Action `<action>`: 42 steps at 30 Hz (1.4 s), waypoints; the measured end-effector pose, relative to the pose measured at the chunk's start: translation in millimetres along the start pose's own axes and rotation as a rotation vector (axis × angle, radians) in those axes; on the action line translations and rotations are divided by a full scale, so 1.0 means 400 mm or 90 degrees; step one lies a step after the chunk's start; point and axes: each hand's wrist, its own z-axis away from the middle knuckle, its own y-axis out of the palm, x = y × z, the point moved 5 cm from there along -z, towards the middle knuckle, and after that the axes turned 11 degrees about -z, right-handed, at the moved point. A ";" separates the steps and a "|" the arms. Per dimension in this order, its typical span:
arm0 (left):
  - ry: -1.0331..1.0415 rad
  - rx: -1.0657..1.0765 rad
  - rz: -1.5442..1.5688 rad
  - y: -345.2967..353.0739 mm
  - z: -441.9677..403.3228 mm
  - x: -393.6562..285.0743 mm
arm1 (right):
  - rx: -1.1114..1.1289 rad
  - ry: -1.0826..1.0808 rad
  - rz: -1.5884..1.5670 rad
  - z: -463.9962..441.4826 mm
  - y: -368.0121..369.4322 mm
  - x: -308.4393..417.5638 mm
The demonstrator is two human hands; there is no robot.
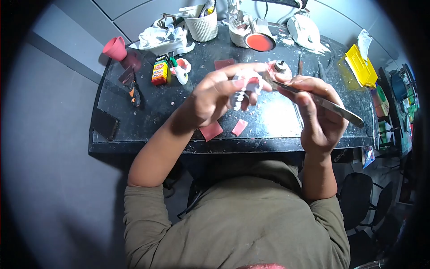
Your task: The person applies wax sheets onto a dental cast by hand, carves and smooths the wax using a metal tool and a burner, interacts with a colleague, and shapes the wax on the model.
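My left hand (210,98) is closed on a dental model (239,96), a white cast with a row of teeth and pink wax on it, raised above the desk. My right hand (320,114) grips a metal wax knife (333,106), its rounded handle end sticking out to the right. The knife's thin tip points left toward the model; whether they touch I cannot tell. Just behind the tip stands a small burner (281,67) with a dark top. Below the left hand lie pink wax pieces (211,131) near the desk's front edge.
On the dark desk (156,121) stand a pink cup (115,48), a white basket (202,29), a small box (160,71), a white bottle with green cap (180,74) and a pan of red wax (260,42). A scraper (133,92) lies left; a yellow tray (361,66) is right.
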 end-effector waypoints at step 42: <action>0.342 0.007 -0.444 -0.044 0.061 0.079 | 0.201 -0.067 0.128 0.013 0.069 -0.001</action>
